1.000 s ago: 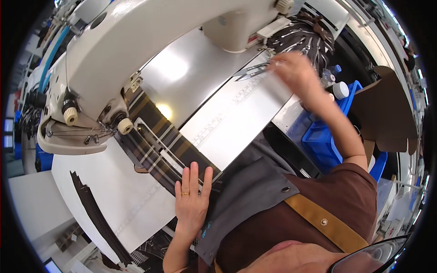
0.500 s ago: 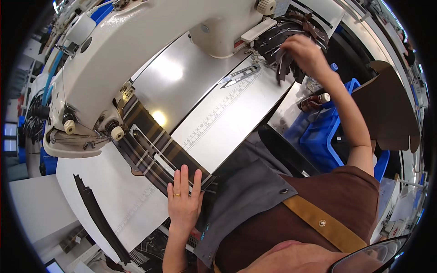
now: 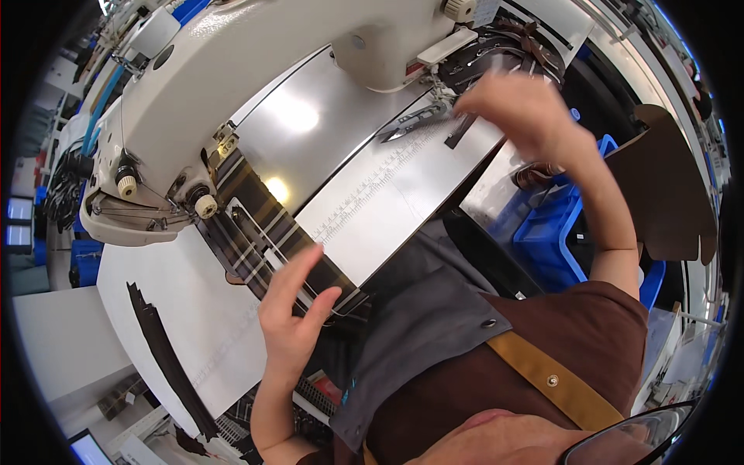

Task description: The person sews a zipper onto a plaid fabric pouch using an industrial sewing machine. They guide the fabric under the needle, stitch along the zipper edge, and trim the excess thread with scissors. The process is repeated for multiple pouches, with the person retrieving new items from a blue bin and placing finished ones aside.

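My left hand [image 3: 293, 310] hovers over the near end of a brown plaid fabric piece [image 3: 260, 198], thumb and fingers apart with nothing held. The fabric runs under the sewing machine head [image 3: 147, 182]; a zipper with pale edging [image 3: 267, 252] lies along it. At the right, my right hand [image 3: 519, 112] is smeared by motion, its fingers closed at the end of a short dark strip [image 3: 461, 132] that resembles a zipper. Behind it sits a pile of dark zippers [image 3: 500, 54]. Thread snips [image 3: 415, 122] lie just left of that hand.
A printed ruler [image 3: 364, 201] runs along the white tabletop. Dark strips [image 3: 167, 349] lie at the table's left. Right of the table stand a blue bin [image 3: 550, 236], a brown bottle [image 3: 535, 177] and a cardboard flap [image 3: 659, 186].
My left hand has lifted off the fabric and turned, fingers spreading. My right hand has come away from the zipper pile toward the left, with a dark strip at its fingers.
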`<act>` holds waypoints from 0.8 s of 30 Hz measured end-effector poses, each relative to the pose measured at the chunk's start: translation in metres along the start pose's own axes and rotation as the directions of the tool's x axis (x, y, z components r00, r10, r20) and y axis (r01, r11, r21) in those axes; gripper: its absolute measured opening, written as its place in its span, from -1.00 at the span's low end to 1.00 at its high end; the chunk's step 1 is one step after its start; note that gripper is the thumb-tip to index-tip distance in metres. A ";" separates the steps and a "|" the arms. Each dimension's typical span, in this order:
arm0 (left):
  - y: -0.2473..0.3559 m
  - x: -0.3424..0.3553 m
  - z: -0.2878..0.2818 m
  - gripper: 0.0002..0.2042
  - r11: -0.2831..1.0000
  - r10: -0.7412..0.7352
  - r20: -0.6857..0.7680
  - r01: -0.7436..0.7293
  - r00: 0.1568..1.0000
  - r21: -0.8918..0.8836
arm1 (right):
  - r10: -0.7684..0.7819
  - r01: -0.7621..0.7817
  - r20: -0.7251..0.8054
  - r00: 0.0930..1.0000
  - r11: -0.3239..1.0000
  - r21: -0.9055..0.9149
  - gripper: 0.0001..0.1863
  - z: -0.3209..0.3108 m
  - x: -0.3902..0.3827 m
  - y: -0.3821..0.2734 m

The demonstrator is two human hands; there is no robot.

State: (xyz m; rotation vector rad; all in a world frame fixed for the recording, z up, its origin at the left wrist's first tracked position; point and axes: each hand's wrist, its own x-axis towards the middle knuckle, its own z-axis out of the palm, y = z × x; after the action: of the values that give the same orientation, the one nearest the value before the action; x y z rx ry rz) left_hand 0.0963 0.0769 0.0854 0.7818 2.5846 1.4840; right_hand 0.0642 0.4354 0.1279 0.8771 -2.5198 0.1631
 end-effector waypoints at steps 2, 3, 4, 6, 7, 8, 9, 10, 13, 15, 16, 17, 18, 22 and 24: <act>0.011 0.023 0.012 -0.54 0.992 0.034 0.057 -0.026 0.998 -0.124 | -0.194 0.197 -0.039 0.980 0.945 0.262 -0.81 0.012 0.012 -0.055; 0.016 0.032 0.014 -0.54 0.982 0.051 0.084 -0.035 0.995 -0.183 | -0.288 0.267 0.010 0.958 0.899 0.346 -0.84 0.020 0.016 -0.070; 0.022 0.036 0.011 -0.62 0.985 0.012 0.307 0.042 0.952 -0.168 | -0.319 0.260 0.075 0.945 0.869 0.420 -0.83 0.023 0.024 -0.083; 0.013 0.028 0.017 -0.69 0.901 -0.107 0.467 0.284 0.878 -0.328 | -0.296 0.197 0.079 0.952 0.790 0.580 -0.82 0.032 0.035 -0.100; 0.010 0.025 0.019 -0.72 0.829 -0.147 0.547 0.405 0.824 -0.386 | -0.280 0.140 0.112 0.954 0.740 0.658 -0.83 0.033 0.040 -0.104; 0.013 0.021 0.015 -0.78 0.814 -0.171 0.539 0.426 0.825 -0.394 | -0.307 0.170 0.131 0.943 0.779 0.604 -0.84 0.031 0.044 -0.104; 0.009 0.013 0.009 -0.78 0.706 -0.186 0.564 0.509 0.804 -0.492 | -0.337 0.205 0.149 0.930 0.809 0.551 -0.85 0.027 0.051 -0.103; 0.002 0.004 0.004 -0.78 0.579 -0.187 0.597 0.579 0.780 -0.574 | -0.356 0.233 0.173 0.919 0.840 0.491 -0.86 0.025 0.054 -0.101; -0.005 -0.024 -0.003 -0.76 0.489 -0.215 0.611 0.626 0.762 -0.608 | -0.346 0.323 0.154 0.925 0.933 0.157 -0.82 0.059 0.062 -0.087; -0.008 -0.045 -0.001 -0.76 0.584 -0.282 0.591 0.624 0.756 -0.519 | -0.303 0.309 -0.066 0.951 0.942 0.133 -0.71 0.083 0.076 -0.069; -0.013 -0.052 0.001 -0.76 0.585 -0.332 0.552 0.626 0.765 -0.515 | -0.347 0.362 -0.133 0.928 0.926 0.108 -0.65 0.089 0.086 -0.066; -0.014 -0.057 0.003 -0.75 0.688 -0.286 0.543 0.563 0.790 -0.458 | -0.372 0.394 -0.167 0.913 0.910 0.131 -0.66 0.093 0.089 -0.073; -0.016 -0.061 0.004 -0.74 0.779 -0.239 0.539 0.491 0.808 -0.391 | -0.396 0.428 -0.203 0.896 0.891 0.152 -0.67 0.099 0.091 -0.083; -0.015 -0.074 0.016 -0.68 0.516 -0.214 0.407 0.457 0.888 -0.724 | -0.502 0.557 -0.257 0.826 0.798 0.229 -0.80 0.108 0.097 -0.140; -0.011 -0.070 0.003 -0.70 0.327 -0.310 0.436 0.525 0.845 -0.786 | -0.495 0.552 -0.243 0.834 0.752 0.361 -0.67 0.106 0.096 -0.165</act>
State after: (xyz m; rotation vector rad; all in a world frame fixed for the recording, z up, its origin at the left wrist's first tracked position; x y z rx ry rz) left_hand 0.1542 0.0430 0.0611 0.0578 1.2574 2.0304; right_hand 0.0575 0.2244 0.0721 1.6561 -2.0362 0.5709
